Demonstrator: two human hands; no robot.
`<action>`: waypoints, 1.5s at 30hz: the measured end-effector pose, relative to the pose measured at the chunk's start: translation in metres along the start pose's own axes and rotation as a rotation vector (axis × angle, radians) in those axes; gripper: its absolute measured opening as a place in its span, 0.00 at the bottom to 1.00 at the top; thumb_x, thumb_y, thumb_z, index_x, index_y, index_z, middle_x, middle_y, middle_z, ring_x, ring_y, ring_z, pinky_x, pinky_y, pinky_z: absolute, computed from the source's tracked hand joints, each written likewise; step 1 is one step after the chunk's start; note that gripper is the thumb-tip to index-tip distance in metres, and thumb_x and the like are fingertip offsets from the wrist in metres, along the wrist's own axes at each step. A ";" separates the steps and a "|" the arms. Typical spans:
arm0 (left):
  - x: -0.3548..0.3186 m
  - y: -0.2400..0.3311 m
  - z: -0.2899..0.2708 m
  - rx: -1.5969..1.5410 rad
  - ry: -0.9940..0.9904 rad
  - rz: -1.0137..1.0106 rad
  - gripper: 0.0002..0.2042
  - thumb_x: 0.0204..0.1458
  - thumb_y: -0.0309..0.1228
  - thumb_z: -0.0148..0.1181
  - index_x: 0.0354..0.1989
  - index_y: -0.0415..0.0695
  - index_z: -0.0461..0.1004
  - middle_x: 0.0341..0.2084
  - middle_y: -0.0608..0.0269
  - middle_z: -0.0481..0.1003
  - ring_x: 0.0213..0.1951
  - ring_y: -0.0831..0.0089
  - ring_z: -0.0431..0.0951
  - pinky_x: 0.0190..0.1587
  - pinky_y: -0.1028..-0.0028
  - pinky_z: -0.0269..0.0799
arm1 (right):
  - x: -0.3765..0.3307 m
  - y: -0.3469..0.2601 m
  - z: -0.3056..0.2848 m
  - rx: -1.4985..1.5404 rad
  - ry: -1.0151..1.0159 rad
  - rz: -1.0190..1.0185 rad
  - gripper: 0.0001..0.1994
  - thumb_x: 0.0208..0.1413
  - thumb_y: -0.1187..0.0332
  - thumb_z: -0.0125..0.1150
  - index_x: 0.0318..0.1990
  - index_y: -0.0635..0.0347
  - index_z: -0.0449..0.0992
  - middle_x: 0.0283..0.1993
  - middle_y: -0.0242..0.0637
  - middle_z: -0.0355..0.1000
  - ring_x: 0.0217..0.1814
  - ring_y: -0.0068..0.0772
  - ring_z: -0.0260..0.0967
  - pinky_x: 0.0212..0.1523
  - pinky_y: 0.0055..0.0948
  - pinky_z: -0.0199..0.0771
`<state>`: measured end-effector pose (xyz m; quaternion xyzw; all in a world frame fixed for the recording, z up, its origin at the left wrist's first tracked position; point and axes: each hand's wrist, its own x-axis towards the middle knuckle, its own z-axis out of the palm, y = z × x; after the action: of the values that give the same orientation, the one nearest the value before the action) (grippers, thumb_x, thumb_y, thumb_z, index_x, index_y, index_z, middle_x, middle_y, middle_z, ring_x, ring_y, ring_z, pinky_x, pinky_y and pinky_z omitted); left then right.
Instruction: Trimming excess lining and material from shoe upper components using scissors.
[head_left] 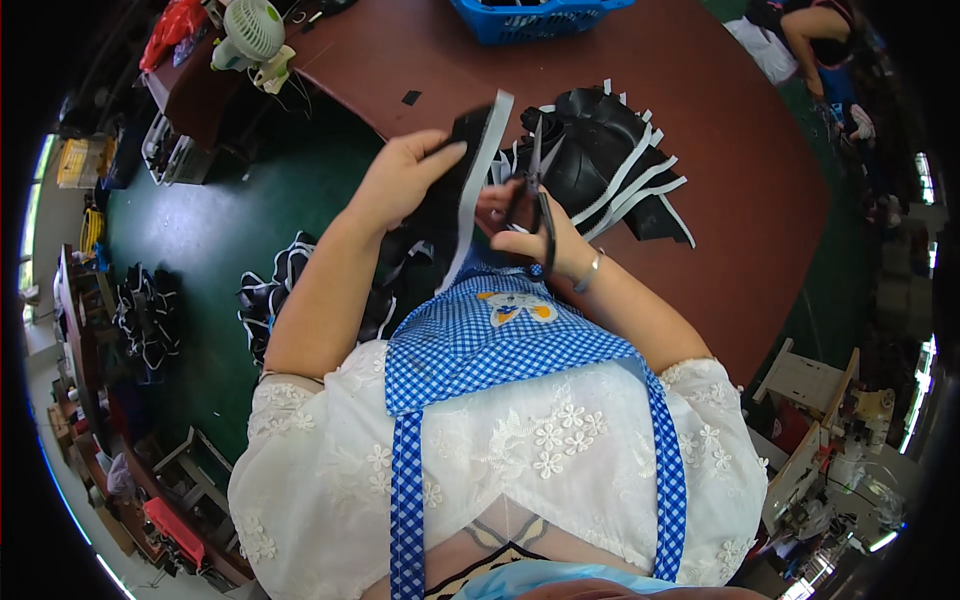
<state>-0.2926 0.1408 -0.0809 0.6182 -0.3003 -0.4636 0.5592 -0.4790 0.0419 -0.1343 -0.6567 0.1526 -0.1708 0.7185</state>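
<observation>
Brown round table (740, 190) carries black trimmed pieces (600, 150) at one o'clock; left hand (405, 175) pinches a black white-edged strip (465, 190), right hand (535, 235) grips black scissors (538, 195), blades slightly apart.

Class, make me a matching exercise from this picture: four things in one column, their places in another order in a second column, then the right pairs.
1 scissors
2 black piece with white strip
3 blue basket
4 small fan

a far edge of the table
b in the left hand
c in the right hand
d upper left, beside the table

Pairs: 1-c, 2-b, 3-a, 4-d
</observation>
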 end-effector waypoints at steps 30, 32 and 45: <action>0.001 -0.095 0.005 0.264 -0.143 -0.211 0.15 0.47 0.41 0.62 0.23 0.42 0.71 0.16 0.73 0.66 0.21 0.82 0.63 0.25 0.79 0.59 | -0.048 0.052 -0.052 -0.003 -0.275 0.661 0.22 0.56 0.47 0.51 0.35 0.61 0.71 0.24 0.28 0.62 0.20 0.18 0.58 0.22 0.20 0.64; -0.001 -0.095 0.005 0.312 -0.139 -0.202 0.15 0.47 0.41 0.62 0.22 0.41 0.71 0.16 0.73 0.66 0.21 0.82 0.63 0.25 0.79 0.59 | -0.036 0.048 -0.038 -0.074 -0.166 0.685 0.22 0.56 0.47 0.51 0.34 0.61 0.72 0.23 0.28 0.62 0.19 0.18 0.59 0.20 0.19 0.63; -0.011 0.048 0.002 -0.766 -0.356 -0.134 0.15 0.58 0.38 0.44 0.20 0.44 0.65 0.17 0.65 0.67 0.30 0.71 0.72 0.40 0.72 0.68 | 0.037 -0.036 0.030 0.045 -0.147 -0.038 0.22 0.38 0.75 0.71 0.41 0.62 0.66 0.38 0.33 0.71 0.36 0.18 0.69 0.39 0.21 0.72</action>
<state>-0.2914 0.1402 -0.0316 0.2942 -0.1575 -0.6766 0.6564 -0.4342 0.0489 -0.0959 -0.6540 0.0831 -0.1391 0.7389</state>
